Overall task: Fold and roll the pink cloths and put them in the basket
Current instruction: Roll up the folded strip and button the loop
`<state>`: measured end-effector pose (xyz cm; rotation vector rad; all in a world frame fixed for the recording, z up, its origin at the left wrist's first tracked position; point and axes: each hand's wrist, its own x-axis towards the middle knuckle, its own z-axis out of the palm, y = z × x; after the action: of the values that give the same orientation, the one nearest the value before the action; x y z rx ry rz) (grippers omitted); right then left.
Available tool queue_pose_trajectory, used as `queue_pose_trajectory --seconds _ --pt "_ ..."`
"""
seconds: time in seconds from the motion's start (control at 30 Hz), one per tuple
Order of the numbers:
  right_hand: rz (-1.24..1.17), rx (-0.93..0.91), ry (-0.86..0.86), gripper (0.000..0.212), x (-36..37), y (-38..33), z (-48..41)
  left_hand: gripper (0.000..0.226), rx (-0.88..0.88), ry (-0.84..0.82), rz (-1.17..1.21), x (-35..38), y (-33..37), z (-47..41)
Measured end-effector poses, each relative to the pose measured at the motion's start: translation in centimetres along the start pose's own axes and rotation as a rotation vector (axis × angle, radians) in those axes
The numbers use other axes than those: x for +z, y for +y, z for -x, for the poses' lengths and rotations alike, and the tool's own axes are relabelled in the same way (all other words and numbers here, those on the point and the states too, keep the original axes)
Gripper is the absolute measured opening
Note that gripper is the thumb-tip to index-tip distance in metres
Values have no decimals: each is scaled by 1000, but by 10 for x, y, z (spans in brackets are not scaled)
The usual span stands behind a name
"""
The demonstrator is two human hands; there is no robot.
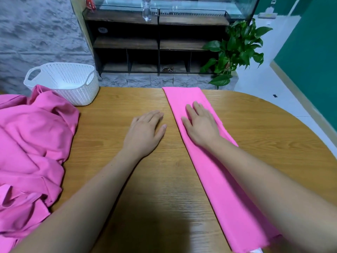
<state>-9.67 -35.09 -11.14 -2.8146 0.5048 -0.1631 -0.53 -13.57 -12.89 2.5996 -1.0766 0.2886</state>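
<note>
A pink cloth folded into a long narrow strip [215,178] lies on the wooden table [127,99], running from the far edge toward me on the right. My right hand [200,125] presses flat on the strip's far half, fingers straight. Just left of the strip, my left hand [145,130] rests flat on the bare wood, holding nothing. A loose heap of pink cloths [31,148] covers the table's left side. The white perforated basket [73,94] stands at the far left corner, partly behind the heap, and looks empty.
Beyond the table stands a dark wooden shelf unit [156,42] with a glass tank on top. A leafy green plant [235,50] sits at the far right. The table's rounded right edge [300,121] curves past the strip.
</note>
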Motion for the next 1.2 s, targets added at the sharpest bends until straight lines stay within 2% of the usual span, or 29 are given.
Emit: queue_pose_trajectory --seconds 0.13,0.27,0.37,0.9,1.07,1.2 --pt "27 -129 -76 72 -8 19 68 47 -30 10 24 2 1 0" --pt "56 -175 -112 72 -16 30 127 43 -41 22 34 0 2 0" --pt "79 -170 -96 69 -12 30 140 40 -28 21 35 0 3 2" --pt "16 7 11 65 15 -42 17 35 34 1 96 -14 19 38" --pt "-129 95 99 55 15 -40 -13 33 160 -19 236 -27 35 70" --pt "-256 65 176 43 11 -37 -2 32 319 -58 255 -31 49 95"
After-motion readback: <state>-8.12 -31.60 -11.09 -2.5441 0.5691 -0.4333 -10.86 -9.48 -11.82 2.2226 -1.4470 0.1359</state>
